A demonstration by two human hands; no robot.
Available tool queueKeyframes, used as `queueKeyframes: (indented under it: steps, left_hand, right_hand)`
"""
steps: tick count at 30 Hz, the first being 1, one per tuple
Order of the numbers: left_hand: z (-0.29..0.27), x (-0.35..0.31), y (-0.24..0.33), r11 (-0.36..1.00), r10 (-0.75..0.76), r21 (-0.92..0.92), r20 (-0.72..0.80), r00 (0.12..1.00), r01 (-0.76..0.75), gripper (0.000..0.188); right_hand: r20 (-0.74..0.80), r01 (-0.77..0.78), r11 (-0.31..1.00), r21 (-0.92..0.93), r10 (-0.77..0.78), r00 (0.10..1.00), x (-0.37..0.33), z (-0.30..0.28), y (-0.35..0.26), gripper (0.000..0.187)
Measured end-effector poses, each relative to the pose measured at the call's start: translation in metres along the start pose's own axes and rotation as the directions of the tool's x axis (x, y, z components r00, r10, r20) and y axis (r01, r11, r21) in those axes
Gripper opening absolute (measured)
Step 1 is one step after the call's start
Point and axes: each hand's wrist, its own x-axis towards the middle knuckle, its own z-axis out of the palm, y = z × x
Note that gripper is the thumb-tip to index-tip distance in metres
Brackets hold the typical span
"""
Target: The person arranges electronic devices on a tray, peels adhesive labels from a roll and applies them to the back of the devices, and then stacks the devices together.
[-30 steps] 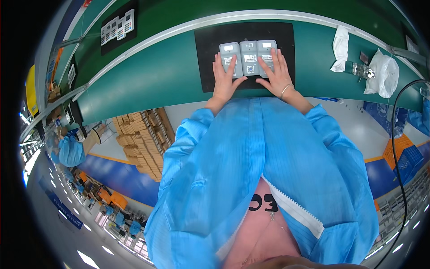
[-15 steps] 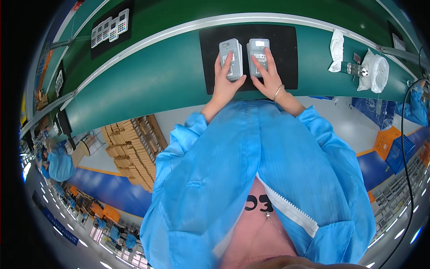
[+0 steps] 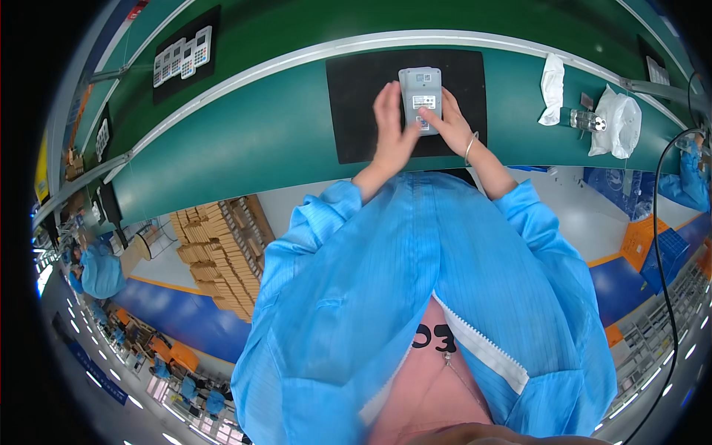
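Observation:
A grey handheld payment terminal (image 3: 421,87) lies back side up, with printed labels on its face, over the black mat (image 3: 356,111) in front of me. What lies under it I cannot make out. My right hand (image 3: 455,127) grips its right side, the thumb across the lower label and the fingers along the edge. At the left side of the terminal, my left hand (image 3: 393,132) is held upright with fingers stretched out, slightly blurred. Whether the left fingers touch the casing is unclear.
Several white terminals with coloured keys (image 3: 182,56) lie on a dark mat across the metal rail (image 3: 297,63). To the right are a white cloth (image 3: 551,89), a clear bottle (image 3: 587,120) and a white plastic bag (image 3: 617,122). Stacked cardboard (image 3: 215,252) stands below left.
Two grey terminal piles lay side by side, one under each hand; now a single one shows between my hands. My left hand moved right and came off the labelled face.

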Motion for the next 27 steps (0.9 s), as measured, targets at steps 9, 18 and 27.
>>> queueKeyframes:
  steps: [9, 18, 27]
  left_hand:
    - [0.003, 0.044, -0.003, 0.687, -0.471, -0.489, 0.263, 0.842, 0.537, 0.043]
    - [0.002, 0.022, 0.025, 0.815, -0.128, -0.516, 0.285, 0.95, 0.264, 0.03]
    - [-0.029, 0.016, -0.023, 0.923, -0.249, -0.296, 0.022, 0.968, 0.244, 0.04]
  right_hand:
    - [0.101, 0.064, 0.998, -0.014, -0.062, 0.993, -0.008, -0.004, -0.016, 0.08]
    - [-0.029, 0.286, 0.913, -0.29, -0.307, 0.951, -0.041, -0.004, 0.017, 0.093]
    - [0.126, 0.443, 0.699, -0.561, -0.457, 0.881, -0.006, 0.015, -0.018, 0.098]
